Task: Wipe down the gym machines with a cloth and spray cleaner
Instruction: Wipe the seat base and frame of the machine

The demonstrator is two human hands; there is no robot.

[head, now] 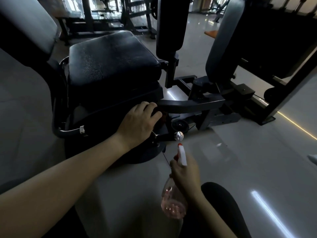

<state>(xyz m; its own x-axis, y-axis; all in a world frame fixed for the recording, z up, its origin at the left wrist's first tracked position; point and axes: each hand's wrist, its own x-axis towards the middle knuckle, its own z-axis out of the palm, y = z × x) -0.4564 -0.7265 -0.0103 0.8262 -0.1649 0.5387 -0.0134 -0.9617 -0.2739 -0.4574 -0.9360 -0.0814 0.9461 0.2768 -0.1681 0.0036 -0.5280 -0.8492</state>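
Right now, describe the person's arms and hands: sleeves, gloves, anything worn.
The left arm and the right arm are bare to the edge of the picture; no sleeves show. The left hand and the right hand wear no gloves, and no watch, band or ring shows.

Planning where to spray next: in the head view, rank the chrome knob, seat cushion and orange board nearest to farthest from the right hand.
1. chrome knob, just ahead of the right hand.
2. seat cushion, farther, to the left.
3. orange board, far back, upper right.
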